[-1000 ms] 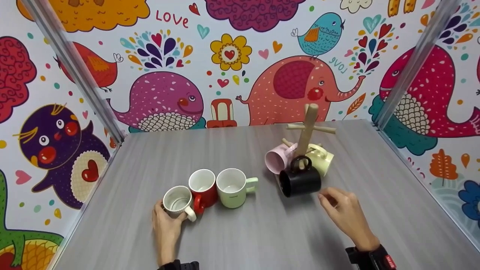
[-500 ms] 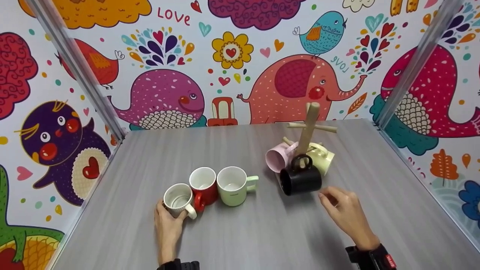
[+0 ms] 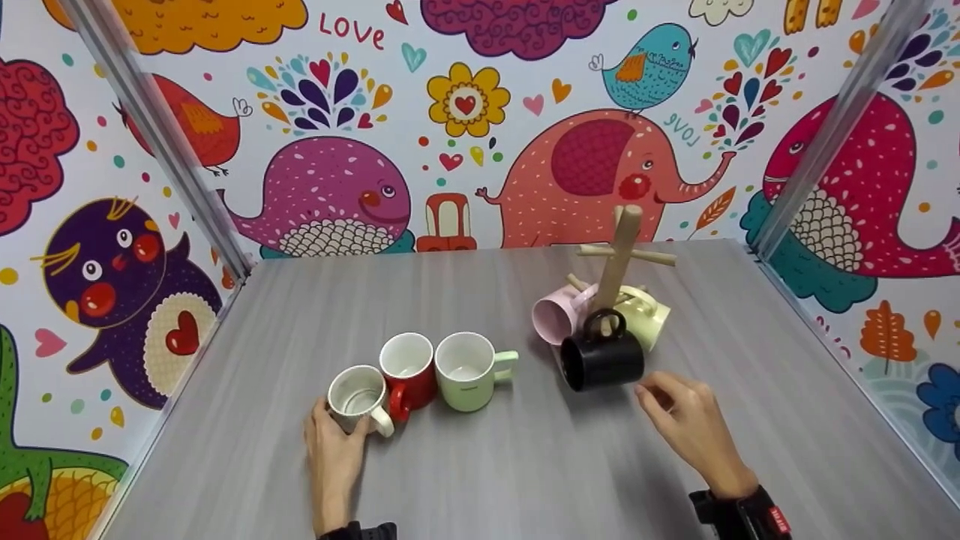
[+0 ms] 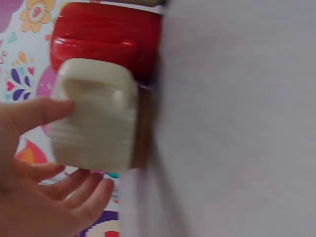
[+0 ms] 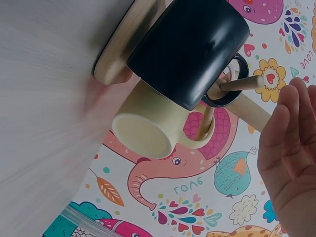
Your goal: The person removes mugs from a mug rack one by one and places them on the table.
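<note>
My left hand (image 3: pixel 334 451) holds a small white mug (image 3: pixel 358 395) around its side. In the left wrist view the thumb lies by the handle, while the other fingers curve along the opposite side. That mug stands upright beside a red mug (image 3: pixel 421 390), which has a light green mug (image 3: pixel 466 394) to its right. My right hand (image 3: pixel 691 424) hovers near a black mug (image 3: pixel 604 364), fingers loosely bent and holding nothing. The black mug hangs sideways by its handle on a wooden mug tree (image 3: pixel 618 255), with a pink mug (image 3: pixel 552 321) and a pale yellow mug (image 3: pixel 649 321) hanging alongside.
The mug tree's upper pegs (image 3: pixel 654 258) stick out above the hung mugs. A grey tabletop (image 3: pixel 480 480) lies under everything. Cartoon-printed panels (image 3: pixel 465 172) close off the back and both sides, joined by metal corner strips (image 3: pixel 161 150).
The head view has shifted very slightly. Both hands and all the mugs stay in practically the same places.
</note>
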`<state>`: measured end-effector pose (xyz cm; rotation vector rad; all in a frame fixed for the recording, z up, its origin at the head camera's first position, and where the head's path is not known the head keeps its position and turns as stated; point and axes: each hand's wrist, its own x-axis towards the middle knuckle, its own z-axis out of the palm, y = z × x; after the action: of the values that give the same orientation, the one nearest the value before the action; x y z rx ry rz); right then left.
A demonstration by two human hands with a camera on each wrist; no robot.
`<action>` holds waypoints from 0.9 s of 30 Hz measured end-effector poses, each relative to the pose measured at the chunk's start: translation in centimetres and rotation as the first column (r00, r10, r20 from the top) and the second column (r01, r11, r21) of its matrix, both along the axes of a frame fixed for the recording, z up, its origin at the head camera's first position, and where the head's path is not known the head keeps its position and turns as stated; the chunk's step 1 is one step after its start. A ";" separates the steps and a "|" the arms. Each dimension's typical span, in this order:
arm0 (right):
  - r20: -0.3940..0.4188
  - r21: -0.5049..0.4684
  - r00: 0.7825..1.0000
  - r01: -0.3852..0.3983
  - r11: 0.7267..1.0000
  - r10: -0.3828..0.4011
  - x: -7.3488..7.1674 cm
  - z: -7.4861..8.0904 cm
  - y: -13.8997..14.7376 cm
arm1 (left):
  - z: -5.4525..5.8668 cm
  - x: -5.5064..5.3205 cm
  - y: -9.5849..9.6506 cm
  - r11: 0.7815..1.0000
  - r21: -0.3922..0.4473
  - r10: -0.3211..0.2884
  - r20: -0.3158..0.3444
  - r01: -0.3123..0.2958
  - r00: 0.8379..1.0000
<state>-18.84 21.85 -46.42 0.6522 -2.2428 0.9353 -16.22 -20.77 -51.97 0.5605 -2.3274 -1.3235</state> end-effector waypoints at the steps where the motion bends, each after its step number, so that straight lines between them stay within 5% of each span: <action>1: 0.002 0.000 1.000 0.001 1.000 -0.001 0.0 0.1 0.0 | 0.6 0.1 0.1 1.000 -0.011 0.014 -0.025 -0.014 1.000; 4: 0.001 0.002 1.000 -0.002 1.000 0.002 -0.1 0.3 0.0 | 2.6 0.3 0.8 0.996 -0.066 0.043 -0.167 -0.055 0.985; 6: -0.002 0.003 1.000 -0.003 1.000 0.003 -0.2 0.3 0.0 | 3.7 0.3 1.3 0.990 -0.125 0.021 -0.280 -0.058 0.960; 11: -0.018 0.012 1.000 -0.015 1.000 0.015 -0.3 0.2 -0.1 | 5.5 0.4 2.9 0.944 -0.330 -0.162 -0.448 0.006 0.879; 16: -0.034 0.013 0.999 -0.019 1.000 0.019 -0.4 0.1 -0.2 | 6.6 0.7 4.7 0.859 -0.503 -0.346 -0.434 0.095 0.832; 20: -0.033 0.014 0.999 -0.027 1.000 0.028 -0.4 0.0 -0.3 | 7.2 0.9 6.2 0.814 -0.559 -0.439 -0.418 0.156 0.795; 23: -0.030 0.015 0.999 -0.027 1.000 0.028 -0.4 0.0 -0.4 | 7.4 1.1 7.4 0.767 -0.614 -0.482 -0.363 0.184 0.798; 27: -0.035 0.019 0.999 -0.011 1.000 0.011 -0.4 0.0 -0.5 | 7.3 1.4 8.8 0.654 -0.720 -0.511 -0.193 0.233 0.838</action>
<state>-19.26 21.33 -46.43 0.6851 -2.2215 0.9014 -14.78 -11.95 -44.64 -0.4222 -2.4104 -0.5333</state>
